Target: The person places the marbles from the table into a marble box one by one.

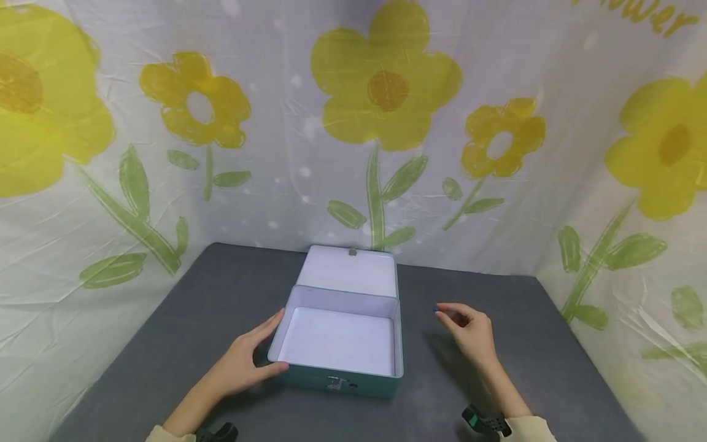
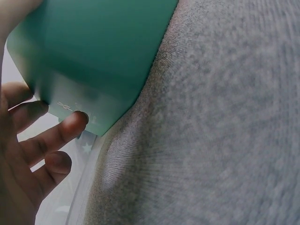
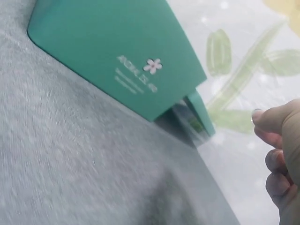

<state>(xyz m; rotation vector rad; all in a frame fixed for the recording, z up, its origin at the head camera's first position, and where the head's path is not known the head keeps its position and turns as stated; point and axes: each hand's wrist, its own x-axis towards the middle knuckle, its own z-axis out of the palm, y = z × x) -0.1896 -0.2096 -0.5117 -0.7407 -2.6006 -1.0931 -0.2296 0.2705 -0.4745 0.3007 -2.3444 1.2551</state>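
Observation:
A green tin box (image 1: 345,382) with a white inside sits on the table, its hinged lid (image 1: 349,270) swung back behind it. My left hand (image 1: 239,366) holds the box by its left side, thumb at the front corner and index finger along the rim. In the left wrist view, the bent fingers (image 2: 56,136) lie close against the green wall. Off to the right of the box, my right hand (image 1: 471,331) is raised above the table and pinches a tiny dark blue thing (image 1: 435,309) between thumb and index finger. Its kind is too small to tell.
Dark grey cloth covers the table (image 1: 237,276). White curtains (image 1: 276,184) with yellow flowers hang behind it and at both sides. A latch (image 1: 334,383) is on the box's front, and a small clasp (image 1: 353,252) on the lid's far edge.

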